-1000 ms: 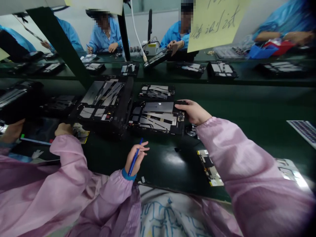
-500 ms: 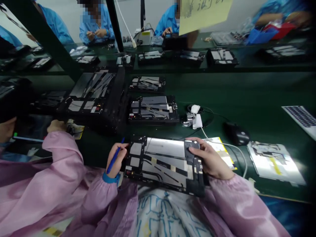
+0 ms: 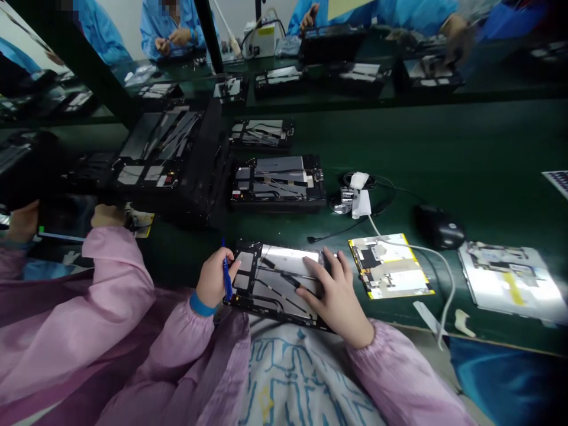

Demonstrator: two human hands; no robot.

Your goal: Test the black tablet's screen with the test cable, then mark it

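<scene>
An opened tablet, with grey battery panels and black cables bared, lies tilted over the table's front edge. My left hand is closed around a slim blue tool, pen- or tweezers-like, and its fingers also touch the tablet's left end. Across the tablet's right part, my right hand rests with fingers spread and hides that end. Its fingertips touch the grey panels and cables. Just beyond the tablet, a cable's thin black plug lies on the green table.
Stacked opened tablets stand back left, with another pile ahead. Right are a counter-like metal device, a yellow-edged panel, a mouse and a silver panel. A co-worker's pink sleeve is close at left.
My right hand has moved from gripping the tablet's right end to lying spread over its face, further left. The view has shifted, and the blue tool now stands more upright.
</scene>
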